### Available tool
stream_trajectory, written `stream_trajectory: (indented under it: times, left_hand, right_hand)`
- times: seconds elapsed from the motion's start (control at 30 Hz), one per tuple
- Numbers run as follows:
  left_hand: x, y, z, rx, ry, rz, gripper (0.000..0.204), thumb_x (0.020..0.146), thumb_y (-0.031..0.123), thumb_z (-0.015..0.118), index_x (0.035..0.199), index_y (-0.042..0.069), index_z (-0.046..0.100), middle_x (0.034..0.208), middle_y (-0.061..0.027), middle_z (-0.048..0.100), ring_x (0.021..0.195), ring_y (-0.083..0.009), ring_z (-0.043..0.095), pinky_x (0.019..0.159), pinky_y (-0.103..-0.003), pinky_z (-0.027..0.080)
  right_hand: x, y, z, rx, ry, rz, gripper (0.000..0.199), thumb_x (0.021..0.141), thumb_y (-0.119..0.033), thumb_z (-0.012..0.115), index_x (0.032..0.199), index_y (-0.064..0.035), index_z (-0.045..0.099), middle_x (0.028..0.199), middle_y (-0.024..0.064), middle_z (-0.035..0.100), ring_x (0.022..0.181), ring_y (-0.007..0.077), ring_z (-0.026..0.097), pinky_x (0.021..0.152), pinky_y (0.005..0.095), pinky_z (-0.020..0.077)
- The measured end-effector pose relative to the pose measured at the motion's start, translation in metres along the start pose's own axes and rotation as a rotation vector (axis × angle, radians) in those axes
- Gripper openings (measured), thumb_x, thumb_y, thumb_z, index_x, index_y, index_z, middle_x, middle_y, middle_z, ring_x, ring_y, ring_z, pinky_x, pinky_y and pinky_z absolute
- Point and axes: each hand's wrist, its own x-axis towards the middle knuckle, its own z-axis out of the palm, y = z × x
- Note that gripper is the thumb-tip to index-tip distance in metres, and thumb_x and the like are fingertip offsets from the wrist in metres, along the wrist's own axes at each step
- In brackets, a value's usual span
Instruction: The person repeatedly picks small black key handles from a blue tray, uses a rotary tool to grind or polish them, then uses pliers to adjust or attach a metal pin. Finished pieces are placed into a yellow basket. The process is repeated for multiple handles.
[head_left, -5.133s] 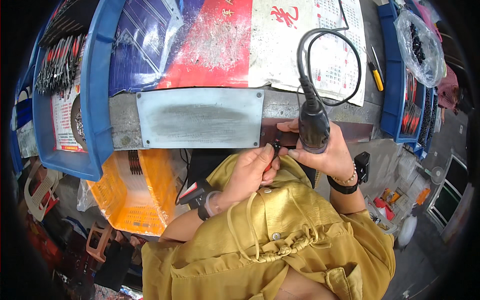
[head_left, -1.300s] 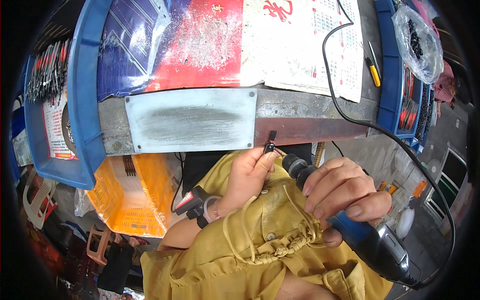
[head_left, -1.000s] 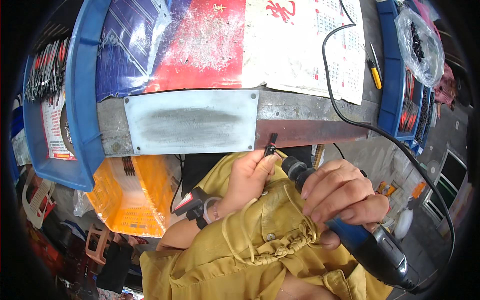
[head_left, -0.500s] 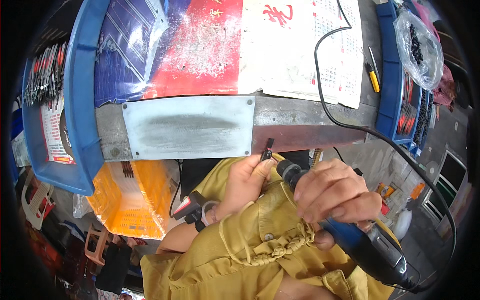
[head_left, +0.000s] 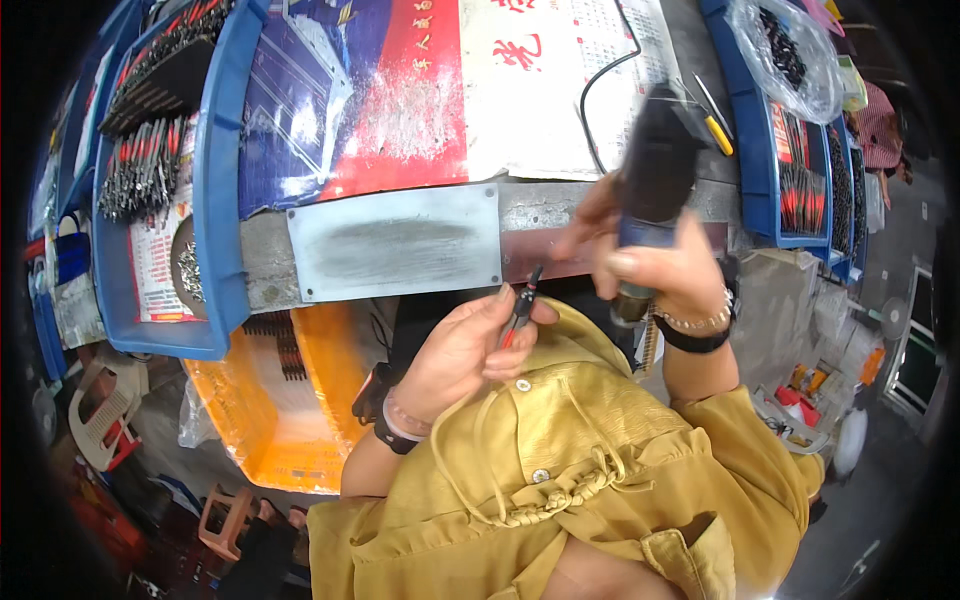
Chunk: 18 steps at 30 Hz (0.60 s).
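My left hand [head_left: 475,340] is closed around a small black-and-red hand tool [head_left: 521,312], its dark tip pointing up and away from me. My right hand [head_left: 670,265], just to the right, grips a corded electric screwdriver [head_left: 655,170] with a dark blue-black body. The driver stands upright and is smeared by motion. Its nose [head_left: 630,303] points down and is apart from the small tool. Both hands are at the bench's near edge, beside a pale metal plate [head_left: 400,245] with a grey worn patch.
Blue trays at left [head_left: 225,200] and right [head_left: 745,130] hold many red-and-black tools. An orange crate [head_left: 330,390] sits below the bench. Printed sheets [head_left: 410,110] cover the bench. A yellow-handled tool [head_left: 718,135] lies near the right tray, with a plastic bag [head_left: 790,60] on top.
The electric screwdriver has swung up from low right, its nose now down and its body upright. My left hand has turned, showing more of the small tool. The view has shifted.
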Motion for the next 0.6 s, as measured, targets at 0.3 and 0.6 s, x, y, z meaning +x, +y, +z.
stream_trajectory:
  times: [0.3, 0.6]
  left_hand:
    - [-0.006, -0.002, 0.018, 0.090, 0.017, 0.036, 0.033, 0.102, 0.032, 0.049, 0.109, 0.001, 0.057, 0.078, 0.0006, 0.050, 0.053, -0.0029, 0.035, 0.047, -0.017, 0.026]
    - [-0.005, 0.006, 0.043, 1.880, 0.373, 1.082, 0.035, 0.079, 0.004, 0.073, 0.111, -0.001, 0.059, 0.084, -0.0171, 0.059, 0.068, -0.0351, 0.061, 0.060, -0.038, 0.050]
  right_hand:
    - [0.009, 0.043, 0.006, 0.405, -0.202, 0.224, 0.031, 0.079, -0.016, 0.072, 0.100, 0.0013, 0.058, 0.076, 0.0062, 0.060, 0.057, 0.0130, 0.060, 0.052, 0.0254, 0.0466]
    - [-0.003, 0.038, 0.009, 0.295, -0.117, -0.089, 0.050, 0.071, -0.023, 0.074, 0.107, 0.0010, 0.049, 0.067, 0.0087, 0.056, 0.056, 0.0163, 0.056, 0.054, 0.0283, 0.0467]
